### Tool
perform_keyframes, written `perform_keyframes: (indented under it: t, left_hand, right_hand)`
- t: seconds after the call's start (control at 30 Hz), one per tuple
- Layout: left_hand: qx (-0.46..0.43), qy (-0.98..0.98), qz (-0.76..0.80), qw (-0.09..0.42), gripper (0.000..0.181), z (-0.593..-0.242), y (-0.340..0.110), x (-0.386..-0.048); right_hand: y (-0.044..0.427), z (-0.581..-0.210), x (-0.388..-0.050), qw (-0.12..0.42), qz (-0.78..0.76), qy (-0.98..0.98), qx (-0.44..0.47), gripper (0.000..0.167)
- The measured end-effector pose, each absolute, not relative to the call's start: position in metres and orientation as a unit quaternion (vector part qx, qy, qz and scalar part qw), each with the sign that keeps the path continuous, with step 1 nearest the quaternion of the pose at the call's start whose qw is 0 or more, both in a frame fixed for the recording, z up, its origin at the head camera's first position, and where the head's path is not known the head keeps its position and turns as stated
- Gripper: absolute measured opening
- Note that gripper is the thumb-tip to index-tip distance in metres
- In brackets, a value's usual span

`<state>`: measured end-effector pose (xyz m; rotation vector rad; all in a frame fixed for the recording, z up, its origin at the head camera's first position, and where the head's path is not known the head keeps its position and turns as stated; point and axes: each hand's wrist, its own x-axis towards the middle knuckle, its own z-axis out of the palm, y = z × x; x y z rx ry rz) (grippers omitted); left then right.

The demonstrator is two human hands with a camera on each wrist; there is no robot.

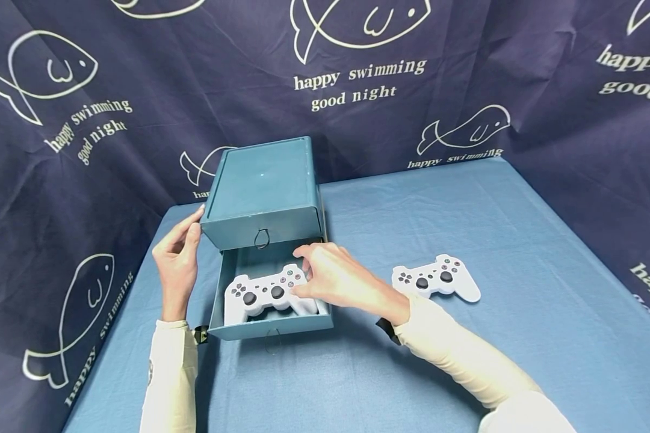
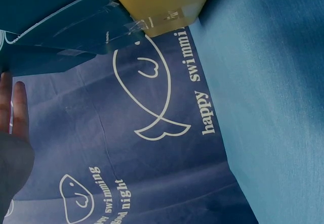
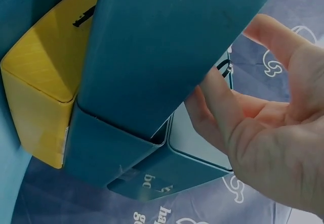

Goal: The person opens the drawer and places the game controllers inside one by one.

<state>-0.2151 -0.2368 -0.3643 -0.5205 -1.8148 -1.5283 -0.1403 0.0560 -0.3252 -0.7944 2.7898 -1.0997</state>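
Note:
A teal drawer box (image 1: 268, 180) stands on the table with its drawer (image 1: 271, 328) pulled out. In the drawer lies a white game controller (image 1: 260, 294), its sticks facing up. My right hand (image 1: 341, 279) reaches over the drawer's right side. Its thumb lies over the controller's right part, with the forefinger spread apart from it; contact is unclear. Bent fingers (image 3: 217, 100) pass over the drawer wall in the right wrist view. My left hand (image 1: 179, 258) touches the box's front left edge with extended fingers. Only part of this hand shows in the left wrist view.
A second white controller (image 1: 439, 278) lies on the blue cloth, right of the drawer box. A yellow box (image 3: 40, 77) sits beneath the teal one. A wire loop handle (image 1: 262, 239) hangs on the upper front. Dark fish-print curtains (image 1: 357, 132) surround the table.

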Motion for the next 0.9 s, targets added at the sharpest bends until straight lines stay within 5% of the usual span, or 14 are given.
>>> perform_keyframes:
  t: [0.37,0.77,0.9]
  left_hand:
    - [-0.199,-0.701,-0.588,0.350,0.026,-0.364,-0.237,-0.215]
    - [-0.193,-0.706,-0.583,0.352,0.026,-0.364,-0.237,-0.214]
    - [-0.190,-0.707,-0.585,0.349,0.026,-0.365,-0.237,-0.214]
  right_hand:
    - [0.069,-0.329,-0.135,0.013,-0.478,0.815,-0.327,0.040]
    - [0.065,-0.353,-0.105,-0.158,-0.563,0.665,-0.464,0.026]
    - [0.058,-0.361,-0.094,-0.167,-0.578,0.636,-0.483,0.025]
